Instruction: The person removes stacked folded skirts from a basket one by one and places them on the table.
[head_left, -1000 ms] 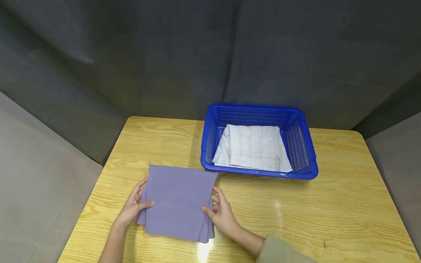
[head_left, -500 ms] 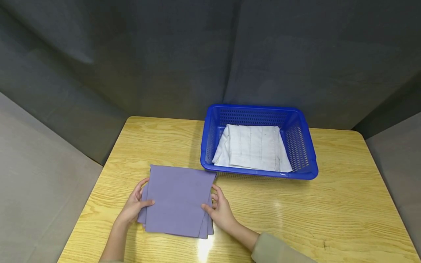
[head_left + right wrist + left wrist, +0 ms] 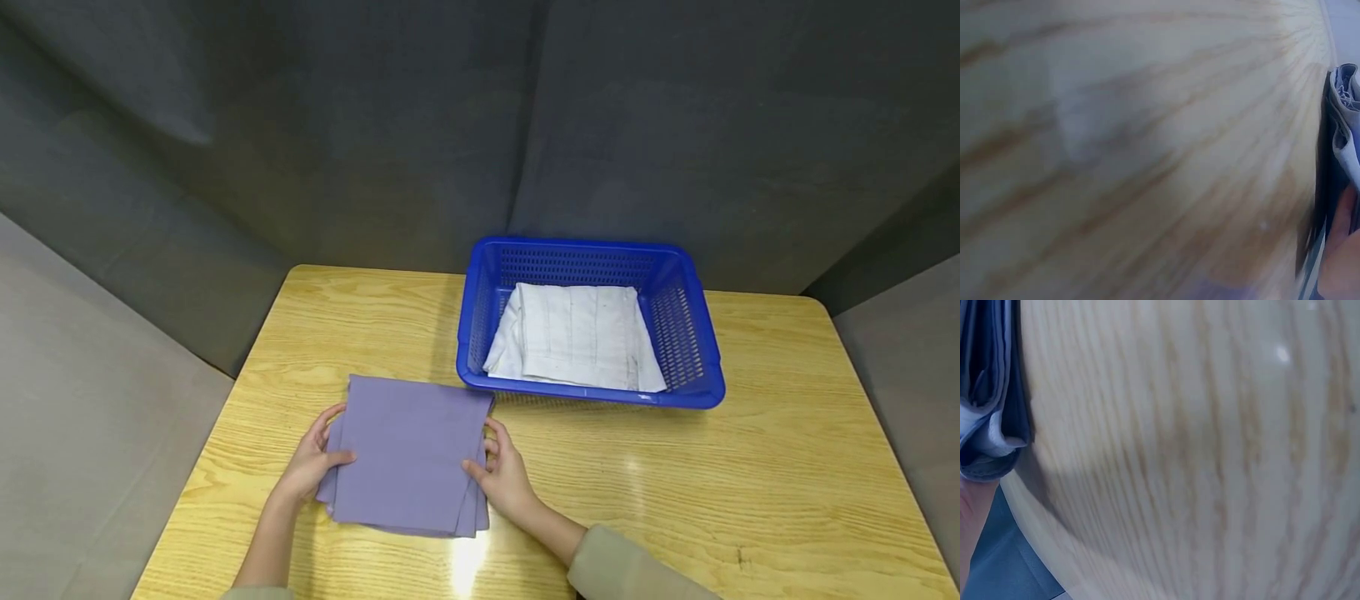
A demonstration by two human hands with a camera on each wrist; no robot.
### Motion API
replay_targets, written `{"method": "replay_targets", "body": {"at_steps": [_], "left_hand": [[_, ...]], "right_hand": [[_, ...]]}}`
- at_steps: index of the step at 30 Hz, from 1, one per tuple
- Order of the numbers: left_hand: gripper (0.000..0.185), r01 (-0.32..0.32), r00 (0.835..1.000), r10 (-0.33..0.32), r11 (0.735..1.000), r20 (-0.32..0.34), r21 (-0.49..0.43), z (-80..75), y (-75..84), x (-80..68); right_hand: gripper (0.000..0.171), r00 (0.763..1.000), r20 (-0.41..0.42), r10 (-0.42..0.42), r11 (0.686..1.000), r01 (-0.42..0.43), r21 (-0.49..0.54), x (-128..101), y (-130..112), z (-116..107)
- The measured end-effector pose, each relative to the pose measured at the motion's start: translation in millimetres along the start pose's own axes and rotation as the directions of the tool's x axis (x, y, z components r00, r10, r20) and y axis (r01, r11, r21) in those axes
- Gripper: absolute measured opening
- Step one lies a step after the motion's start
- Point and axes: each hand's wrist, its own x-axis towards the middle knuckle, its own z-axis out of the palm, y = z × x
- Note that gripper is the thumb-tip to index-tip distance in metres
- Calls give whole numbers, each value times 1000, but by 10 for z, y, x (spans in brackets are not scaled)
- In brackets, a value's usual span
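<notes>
A folded purple cloth (image 3: 408,458) lies at the front left in the head view, several layers showing along its sides. My left hand (image 3: 309,462) grips its left edge, thumb on top and fingers tucked behind the layers. On the opposite edge my right hand (image 3: 506,479) holds it the same way, thumb over the top layer. The left wrist view catches the stacked folds of the cloth (image 3: 991,394) at its upper left. At the right margin of the right wrist view, rolled layers of the cloth (image 3: 1344,131) rise beside part of my fingers.
Just beyond the cloth's far right corner stands a blue plastic basket (image 3: 708,367) with slotted walls. Folded white cloth (image 3: 577,333) lies inside it. The wooden table (image 3: 787,467) extends to the right, and a dark curtain (image 3: 637,125) hangs behind.
The cloth's near edge has shifted slightly away from me and its left edge slightly right, with both hands keeping their grip. The basket has stayed put.
</notes>
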Motion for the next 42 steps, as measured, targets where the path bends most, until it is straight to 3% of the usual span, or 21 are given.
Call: {"method": "replay_targets", "body": {"at_steps": [5,11,19,30,42], "left_hand": [[84,14,1000,-14,1000,4,10,28,10,30],[83,23,1000,-23,999,-7,33,52,17,56],[81,39,998,-36,997,-56,64,113,53,80],[78,25,991,7,971,-133,239,167,80,78],[74,-60,989,104,933,-106,355,129,10,62]], "right_hand": [[67,1000,-28,-2,999,2,-32,43,178,-12],[65,998,-55,-29,998,27,-51,52,230,-27],[64,995,-100,16,990,-29,-136,89,244,-38],[63,992,-128,-17,967,-17,-255,86,277,-31],[66,987,-133,-84,923,27,-385,77,302,-40]]}}
